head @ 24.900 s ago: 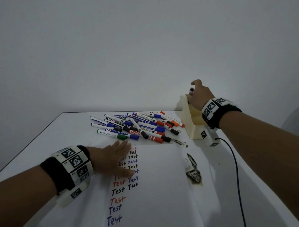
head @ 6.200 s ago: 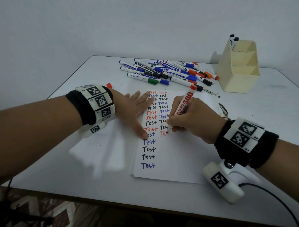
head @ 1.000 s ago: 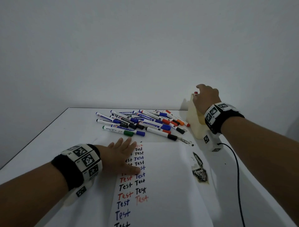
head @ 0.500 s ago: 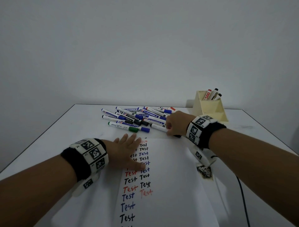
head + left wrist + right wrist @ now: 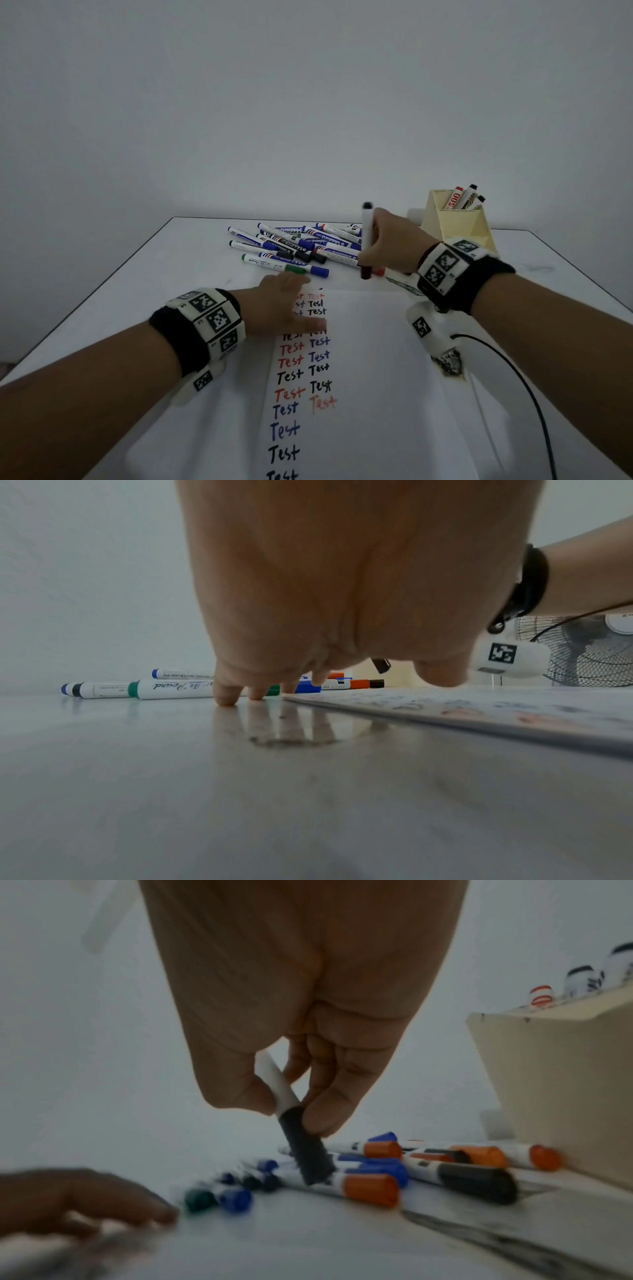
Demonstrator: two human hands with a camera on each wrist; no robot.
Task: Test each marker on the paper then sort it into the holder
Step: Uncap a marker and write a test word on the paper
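My right hand (image 5: 387, 245) (image 5: 291, 1096) pinches a black-capped white marker (image 5: 366, 240) (image 5: 298, 1137), held nearly upright with its cap down, just above the pile of markers (image 5: 294, 246) (image 5: 394, 1167). My left hand (image 5: 284, 305) (image 5: 308, 642) lies flat with spread fingers on the top left of the paper (image 5: 370, 377), which carries rows of "Test" in red, blue and black. The cream holder (image 5: 459, 226) (image 5: 555, 1074) stands at the back right with three markers (image 5: 466, 198) in its rear compartment.
A dark ink smudge (image 5: 448, 365) marks the paper's right edge. A black cable (image 5: 520, 387) runs from my right wrist toward the front right. The table's left edge (image 5: 85, 294) slants away. A fan (image 5: 589, 653) stands beyond the table in the left wrist view.
My right hand left the holder, where the red marker now stands, reached down to the pile, and has lifted a black-capped marker off it. My left hand stayed on the paper.
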